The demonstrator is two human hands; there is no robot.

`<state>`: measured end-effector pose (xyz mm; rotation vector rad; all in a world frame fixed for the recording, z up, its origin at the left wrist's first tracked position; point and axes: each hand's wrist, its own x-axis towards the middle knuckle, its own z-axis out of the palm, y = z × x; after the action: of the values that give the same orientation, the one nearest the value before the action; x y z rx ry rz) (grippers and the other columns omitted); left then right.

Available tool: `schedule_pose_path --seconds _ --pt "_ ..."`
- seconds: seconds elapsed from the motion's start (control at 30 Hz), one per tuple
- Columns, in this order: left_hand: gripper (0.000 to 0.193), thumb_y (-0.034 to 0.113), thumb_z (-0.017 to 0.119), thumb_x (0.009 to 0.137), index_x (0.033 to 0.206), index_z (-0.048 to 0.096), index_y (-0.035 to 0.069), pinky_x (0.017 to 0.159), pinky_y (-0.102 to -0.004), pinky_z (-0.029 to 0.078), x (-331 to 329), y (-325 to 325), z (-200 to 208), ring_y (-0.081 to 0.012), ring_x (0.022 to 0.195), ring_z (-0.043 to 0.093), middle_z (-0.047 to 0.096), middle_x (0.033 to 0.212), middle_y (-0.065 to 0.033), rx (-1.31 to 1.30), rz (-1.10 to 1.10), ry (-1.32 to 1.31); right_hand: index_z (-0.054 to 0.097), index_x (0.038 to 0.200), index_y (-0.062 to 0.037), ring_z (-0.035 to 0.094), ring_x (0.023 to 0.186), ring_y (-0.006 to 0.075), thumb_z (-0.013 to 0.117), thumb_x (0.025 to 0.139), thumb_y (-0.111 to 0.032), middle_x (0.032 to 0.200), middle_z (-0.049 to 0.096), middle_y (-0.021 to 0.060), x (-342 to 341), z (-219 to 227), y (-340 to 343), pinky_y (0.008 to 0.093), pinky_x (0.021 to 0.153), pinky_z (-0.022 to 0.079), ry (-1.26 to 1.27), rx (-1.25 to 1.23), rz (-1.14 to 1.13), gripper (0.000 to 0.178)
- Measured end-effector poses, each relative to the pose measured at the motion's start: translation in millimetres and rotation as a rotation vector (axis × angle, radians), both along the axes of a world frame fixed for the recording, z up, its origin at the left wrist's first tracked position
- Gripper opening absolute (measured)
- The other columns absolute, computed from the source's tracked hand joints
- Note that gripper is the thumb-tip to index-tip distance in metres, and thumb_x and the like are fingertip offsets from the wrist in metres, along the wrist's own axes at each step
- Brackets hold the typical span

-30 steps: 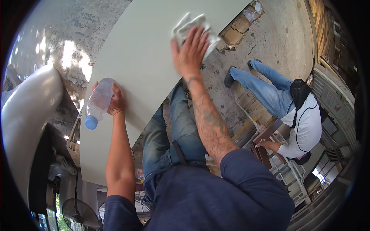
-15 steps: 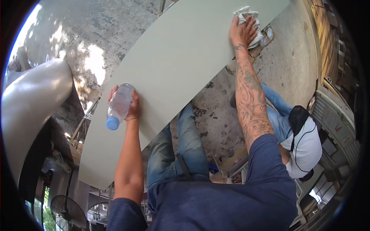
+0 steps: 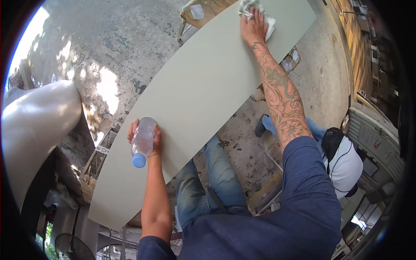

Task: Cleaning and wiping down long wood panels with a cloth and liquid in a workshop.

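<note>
Across the middle lies a long pale grey-green panel with a smooth face. My left hand is closed around a clear plastic bottle, which is tilted with its blue cap toward me, just above the panel's left part. Whether there is liquid inside I cannot tell. Near the panel's far right end, my right hand lies flat with fingers stretched over a crumpled white cloth, pressing it on the surface. Bunched cloth shows beyond the fingertips and beside the hand.
A large silvery curved sheet rises at the left. Behind the panel stands a wooden box or bench. At the right, another person in a white top is bent low close to my right arm. A fan stands at the lower left.
My right hand and the cloth have moved from the panel's near edge across toward its far edge. My left hand still holds the bottle, now lower in view. The view has shifted slightly.
</note>
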<state>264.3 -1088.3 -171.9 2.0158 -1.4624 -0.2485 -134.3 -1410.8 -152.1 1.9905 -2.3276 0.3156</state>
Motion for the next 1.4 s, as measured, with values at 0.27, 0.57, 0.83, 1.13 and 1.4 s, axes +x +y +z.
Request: schedule_pose_path --seconds 0.27,0.57,0.83,1.13,1.4 --pt "0.073 0.057 0.069 0.081 0.124 0.057 -0.001 0.1 -0.0478 0.042 19 14 -8 -0.0359 0.111 0.053 0.057 0.118 -0.0168 -0.044 0.012 0.008 0.044 0.151 -0.0237 0.029 0.151 0.0183 0.054 0.095 -0.046 0.159 0.039 -0.0033 244 -37 187 0.0474 0.124 0.022 0.145 0.037 1.05 0.061" --pt "0.056 0.022 0.06 0.094 0.142 0.042 -0.001 0.111 -0.0452 0.034 33 27 -29 -0.0369 0.127 0.048 0.05 0.136 -0.0193 0.062 -0.012 0.002 0.039 0.153 -0.0153 0.024 0.151 0.0296 0.042 0.101 -0.042 0.16 0.035 0.0086 -116 4 -61 0.0502 0.123 0.016 -0.133 -0.003 0.172 0.059" --pt "0.061 0.032 0.066 0.095 0.137 0.044 -0.007 0.109 -0.0507 0.036 20 2 -23 -0.0394 0.118 0.052 0.051 0.135 -0.0223 -0.01 0.272 0.005 0.024 0.159 -0.0212 0.017 0.155 0.0188 0.044 0.1 -0.04 0.168 0.021 -0.0006 31 -16 237 0.043 0.126 0.017 -0.283 0.062 0.771 0.065" --pt "0.059 0.034 0.072 0.094 0.132 0.056 -0.007 0.108 -0.0427 0.041 -201 -179 -20 -0.0328 0.123 0.055 0.06 0.132 -0.0215 0.176 0.06 0.318 0.021 0.161 -0.0208 0.014 0.155 0.0281 0.044 0.102 -0.043 0.169 0.016 0.0037 -176 -1 55 0.0512 0.125 0.009 -0.189 0.186 0.295 0.067" --pt "0.083 0.058 0.07 0.086 0.138 0.05 -0.003 0.115 -0.0547 0.029 -389 -278 -8 -0.0439 0.134 0.041 0.049 0.141 -0.0261 0.188 0.005 -0.004 0.033 0.156 -0.0136 0.02 0.151 0.0362 0.044 0.101 -0.045 0.164 0.027 0.0095 -375 -27 -119 0.054 0.122 0.017 -0.076 -0.091 -0.279 0.065"
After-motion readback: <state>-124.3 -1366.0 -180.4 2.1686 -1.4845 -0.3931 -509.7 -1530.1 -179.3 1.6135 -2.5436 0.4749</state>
